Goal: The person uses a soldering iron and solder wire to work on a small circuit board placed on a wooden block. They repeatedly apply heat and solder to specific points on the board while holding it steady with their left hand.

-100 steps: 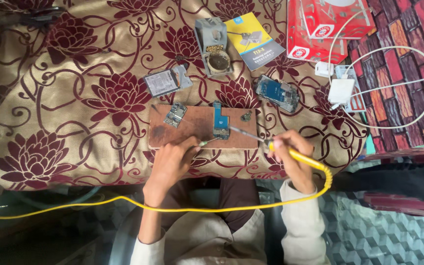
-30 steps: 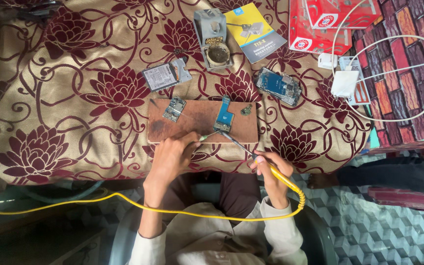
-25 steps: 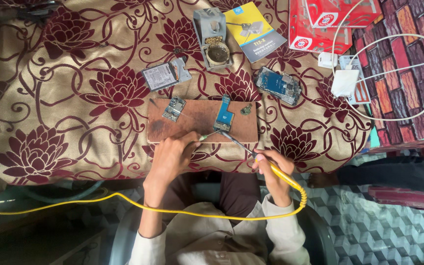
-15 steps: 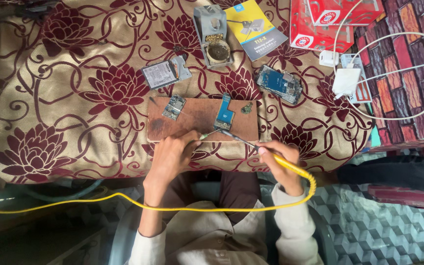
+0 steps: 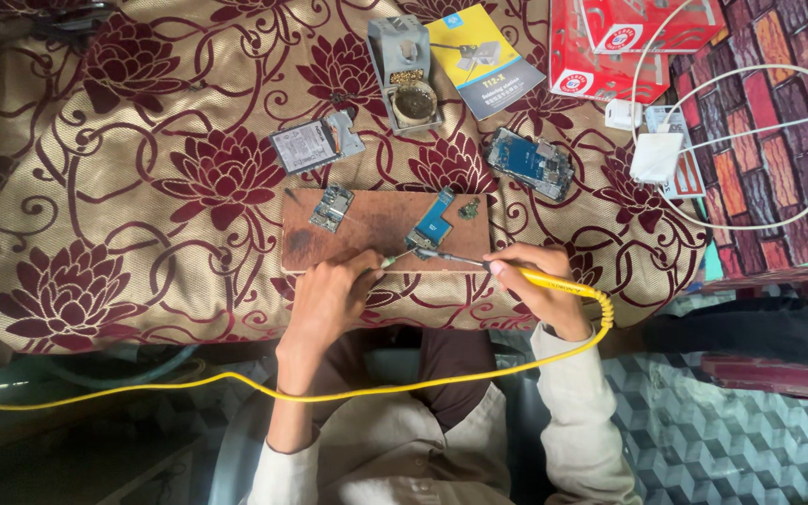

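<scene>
The right hand (image 5: 542, 290) pinches a yellow-handled soldering iron (image 5: 516, 273) between thumb and fingertips, its thin metal tip reaching leftward from the fingers onto a small blue circuit board (image 5: 432, 223). The left hand (image 5: 329, 297) has its fingers curled together around a slim tool (image 5: 395, 259), whose point meets the iron's tip just beyond the knuckles. Both tips rest on a brown rectangular wooden work board (image 5: 367, 220), directly ahead of the fingers. Compared with half a second ago, the right hand has shifted slightly toward the board, and the yellow cable (image 5: 404, 388) loops lower behind the wrist. Farther out lie a grey soldering stand (image 5: 402, 56), an opened phone (image 5: 533, 161) and a red box (image 5: 610, 47) on the floral cloth (image 5: 142, 187).
</scene>
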